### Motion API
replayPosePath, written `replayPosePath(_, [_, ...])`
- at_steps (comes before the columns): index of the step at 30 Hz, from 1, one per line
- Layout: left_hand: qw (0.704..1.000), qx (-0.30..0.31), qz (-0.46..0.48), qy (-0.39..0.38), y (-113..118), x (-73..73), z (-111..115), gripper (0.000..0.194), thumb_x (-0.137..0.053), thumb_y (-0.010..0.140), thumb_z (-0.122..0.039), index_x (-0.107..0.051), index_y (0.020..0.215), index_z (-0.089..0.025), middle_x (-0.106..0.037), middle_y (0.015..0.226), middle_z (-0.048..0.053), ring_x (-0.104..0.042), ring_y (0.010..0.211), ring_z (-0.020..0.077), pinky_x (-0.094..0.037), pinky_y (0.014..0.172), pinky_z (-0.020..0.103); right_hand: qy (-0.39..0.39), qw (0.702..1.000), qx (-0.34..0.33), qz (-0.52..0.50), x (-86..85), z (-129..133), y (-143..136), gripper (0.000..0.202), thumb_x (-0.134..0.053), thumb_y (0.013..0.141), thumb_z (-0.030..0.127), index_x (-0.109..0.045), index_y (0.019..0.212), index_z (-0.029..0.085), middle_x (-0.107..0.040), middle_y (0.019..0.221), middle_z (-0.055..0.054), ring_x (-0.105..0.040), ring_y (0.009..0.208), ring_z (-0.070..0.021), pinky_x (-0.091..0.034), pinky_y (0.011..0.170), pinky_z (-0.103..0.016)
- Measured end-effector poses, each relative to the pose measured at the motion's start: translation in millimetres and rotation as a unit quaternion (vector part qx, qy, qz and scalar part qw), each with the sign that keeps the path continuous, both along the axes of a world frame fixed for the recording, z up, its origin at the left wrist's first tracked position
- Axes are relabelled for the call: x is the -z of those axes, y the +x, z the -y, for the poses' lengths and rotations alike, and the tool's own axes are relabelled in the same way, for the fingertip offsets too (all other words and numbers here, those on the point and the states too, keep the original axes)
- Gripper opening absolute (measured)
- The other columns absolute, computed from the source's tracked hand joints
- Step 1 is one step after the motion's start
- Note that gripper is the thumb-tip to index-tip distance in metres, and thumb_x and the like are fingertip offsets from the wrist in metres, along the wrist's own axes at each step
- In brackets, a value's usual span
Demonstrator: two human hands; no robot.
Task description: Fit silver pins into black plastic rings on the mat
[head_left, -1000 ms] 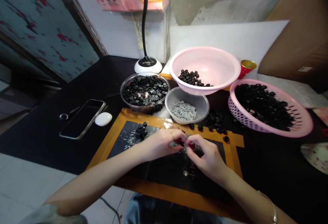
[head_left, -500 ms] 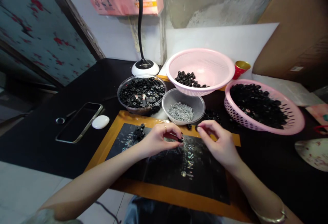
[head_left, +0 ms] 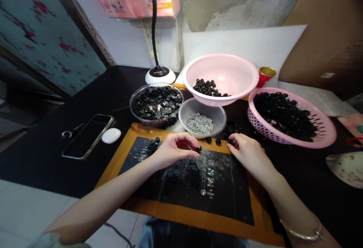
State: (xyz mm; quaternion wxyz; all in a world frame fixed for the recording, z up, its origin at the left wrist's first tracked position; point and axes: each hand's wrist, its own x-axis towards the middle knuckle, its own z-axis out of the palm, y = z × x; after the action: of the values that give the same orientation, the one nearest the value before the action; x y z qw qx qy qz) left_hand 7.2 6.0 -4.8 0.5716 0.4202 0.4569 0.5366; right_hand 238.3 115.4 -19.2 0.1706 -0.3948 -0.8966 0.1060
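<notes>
Pinched in my left hand is a small round black plastic part, over the black mat with its orange border. My right hand is closed at the mat's far right edge, its fingertips on another small black part. Two more such parts stand beside it, a black knob-like piece among them. Loose silver screws lie under and beside my left hand. Behind it on the mat sits a cluster of black parts, partly hidden by that hand.
A clear bowl of screws stands behind the mat, beside a clear bowl of black discs. Pink baskets hold black parts. Loose black pieces lie between them. A phone, white oval object and lamp base are leftward.
My right hand has moved rightward from the black part it touched, which now stands free on the mat's edge, to another one. My left hand has shifted slightly left with its part.
</notes>
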Motion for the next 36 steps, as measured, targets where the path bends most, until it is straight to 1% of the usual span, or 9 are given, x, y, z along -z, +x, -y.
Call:
replayPosePath(3, [1.000,-0.011,0.005,0.003,-1.1,0.6,-1.3,0.024,-0.082,0.055,-0.011,-0.065,0.071,-0.009,-0.069,0.081,0.003,-0.064,0.077,0.0125,-0.054,0.074,0.026,-0.045,0.998,0.004,-0.035,-6.0,3.9,-3.1,0.005,-0.059,0.074,0.019,-0.058,0.079,0.019,-0.061,0.064,0.000,-0.059,0.054,-0.0166,-0.046,0.054,-0.028])
replayPosePath(6, [1.000,-0.013,-0.003,0.000,-2.0,1.6,-1.3,0.024,-0.082,0.056,-0.014,-0.066,0.073,-0.010,-0.070,0.084,0.004,-0.065,0.080,0.0134,-0.054,0.077,0.028,-0.158,0.978,-0.020,-0.132,-15.9,14.6,-8.9,0.012,-0.062,0.073,0.022,-0.060,0.084,0.019,-0.063,0.067,0.001,-0.058,0.054,-0.0142,-0.049,0.056,-0.027])
replayPosePath(9, [1.000,-0.009,-0.017,-0.001,-2.8,2.7,-0.3,0.025,-0.082,0.058,-0.016,-0.067,0.077,-0.010,-0.070,0.086,0.005,-0.065,0.082,0.0142,-0.054,0.078,0.028,-0.290,0.931,-0.057,-0.215,-25.1,27.3,-14.5,0.020,-0.060,0.077,0.022,-0.064,0.097,0.019,-0.068,0.082,-0.003,-0.065,0.068,-0.0158,-0.054,0.066,-0.029])
replayPosePath(12, [0.999,-0.005,-0.035,-0.006,-2.6,2.7,1.3,0.025,-0.080,0.062,-0.018,-0.068,0.081,-0.010,-0.070,0.085,0.006,-0.066,0.083,0.0148,-0.055,0.077,0.027,-0.414,0.861,-0.064,-0.288,-28.4,37.7,-19.1,0.016,-0.063,0.078,0.024,-0.064,0.094,0.019,-0.071,0.085,-0.004,-0.069,0.076,-0.0183,-0.057,0.072,-0.032])
replayPosePath(14, [0.999,-0.004,-0.046,-0.002,-1.4,1.6,2.8,0.025,-0.079,0.063,-0.019,-0.068,0.083,-0.010,-0.070,0.084,0.006,-0.067,0.081,0.0152,-0.056,0.076,0.027,-0.461,0.822,-0.068,-0.329,-26.9,42.6,-21.7,0.016,-0.067,0.077,0.025,-0.061,0.092,0.019,-0.072,0.089,-0.005,-0.070,0.080,-0.0197,-0.058,0.077,-0.034])
replayPosePath(16, [0.998,-0.011,-0.060,0.019,0.3,-0.1,4.6,0.023,-0.077,0.065,-0.019,-0.068,0.084,-0.009,-0.071,0.083,0.007,-0.068,0.079,0.0155,-0.057,0.074,0.027,-0.477,0.803,-0.074,-0.349,-23.8,45.7,-24.0,0.018,-0.067,0.078,0.026,-0.060,0.094,0.020,-0.072,0.096,-0.007,-0.070,0.086,-0.0205,-0.057,0.081,-0.036])
replayPosePath(23, [0.967,-0.022,-0.209,0.147,1.7,-3.6,10.0,0.019,-0.075,0.070,-0.022,-0.070,0.084,-0.010,-0.072,0.085,0.010,-0.069,0.077,0.0166,-0.059,0.071,0.027,-0.398,0.850,-0.083,-0.336,-15.8,50.0,-28.2,0.015,-0.067,0.080,0.025,-0.064,0.094,0.022,-0.069,0.090,-0.003,-0.068,0.079,-0.0172,-0.059,0.071,-0.029])
replayPosePath(28, [0.943,-0.018,-0.239,0.230,1.4,-2.8,9.9,0.014,-0.075,0.070,-0.018,-0.070,0.081,-0.011,-0.073,0.084,0.011,-0.069,0.080,0.0182,-0.059,0.073,0.029,-0.402,0.849,-0.100,-0.329,-14.7,53.9,-28.6,0.015,-0.064,0.082,0.024,-0.063,0.098,0.023,-0.068,0.089,-0.002,-0.067,0.078,-0.0154,-0.058,0.073,-0.027])
replayPosePath(36, [0.933,-0.011,-0.251,0.259,1.2,-5.8,8.8,0.009,-0.074,0.071,-0.015,-0.071,0.078,-0.012,-0.074,0.083,0.011,-0.070,0.078,0.0187,-0.058,0.073,0.030,-0.411,0.846,-0.096,-0.326,-14.4,54.9,-29.3,0.017,-0.065,0.081,0.028,-0.063,0.097,0.022,-0.070,0.091,-0.004,-0.069,0.082,-0.0188,-0.058,0.077,-0.032])
